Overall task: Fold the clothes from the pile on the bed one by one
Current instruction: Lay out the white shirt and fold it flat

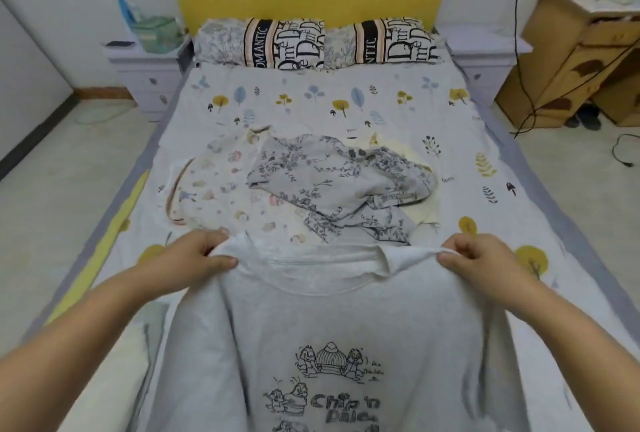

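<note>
Head view looks down on a grey T-shirt [332, 327] with a cartoon print, held up over the bed's [346, 99] near end. Left hand [197, 255] and right hand [481, 258] each pinch a shoulder, fingers curled tight on the cloth. Just beyond lies the pile of clothes [311, 179], with two pillows [318, 44] at the headboard.
</note>
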Tool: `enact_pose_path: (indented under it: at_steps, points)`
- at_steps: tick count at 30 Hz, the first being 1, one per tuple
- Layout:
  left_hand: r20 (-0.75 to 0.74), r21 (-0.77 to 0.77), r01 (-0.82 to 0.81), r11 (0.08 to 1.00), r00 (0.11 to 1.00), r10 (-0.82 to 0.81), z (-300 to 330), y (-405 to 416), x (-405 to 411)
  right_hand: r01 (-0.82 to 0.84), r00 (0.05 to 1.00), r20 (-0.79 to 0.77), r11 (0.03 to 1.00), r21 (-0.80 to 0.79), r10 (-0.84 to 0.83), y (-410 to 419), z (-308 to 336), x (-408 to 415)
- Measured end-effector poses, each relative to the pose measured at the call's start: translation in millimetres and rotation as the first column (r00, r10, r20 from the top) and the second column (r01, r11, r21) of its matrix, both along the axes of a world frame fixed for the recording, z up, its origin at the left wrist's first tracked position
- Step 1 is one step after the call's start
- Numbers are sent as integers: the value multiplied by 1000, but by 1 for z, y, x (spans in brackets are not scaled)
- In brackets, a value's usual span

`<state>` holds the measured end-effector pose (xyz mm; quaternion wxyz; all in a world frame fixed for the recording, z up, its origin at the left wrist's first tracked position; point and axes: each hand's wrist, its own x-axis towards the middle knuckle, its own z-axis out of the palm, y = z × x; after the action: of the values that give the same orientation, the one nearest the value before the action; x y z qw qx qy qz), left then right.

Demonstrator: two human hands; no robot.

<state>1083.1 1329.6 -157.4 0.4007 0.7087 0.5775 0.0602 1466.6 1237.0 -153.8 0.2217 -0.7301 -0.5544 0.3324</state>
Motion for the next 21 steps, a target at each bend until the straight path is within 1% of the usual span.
enact_pose_path:
  at_steps: [2,5,7,10,14,16,17,19,21]
  points:
    - [-83,46,-41,998,996,45,-48,10,11,28,999,29,999,-42,-27,11,-45,-5]
    - [-136,106,-152,983,977,166,-109,21,21,96,993,74,994,-52,-92,23,-102,-6]
    - [-189,156,-187,970,958,215,-142,29,24,111,988,119,992,-60,-103,31,-134,-5]
    - [-260,198,-185,963,937,233,-183,43,27,116,978,184,989,-90,-98,46,-172,-3]
    - [-321,167,-166,972,923,213,-217,75,34,83,951,307,989,-121,-42,74,-211,2]
    - [-311,153,-183,971,924,223,-226,96,42,68,932,361,990,-120,-21,95,-224,5]
    - [-288,167,-199,966,927,241,-229,107,48,80,923,382,992,-93,-38,107,-229,8]
    - [-223,254,-220,942,934,279,-235,129,59,134,898,424,991,-4,-120,135,-239,14]
    - [-133,327,-279,903,932,336,-238,143,71,210,888,402,974,81,-225,156,-245,15]
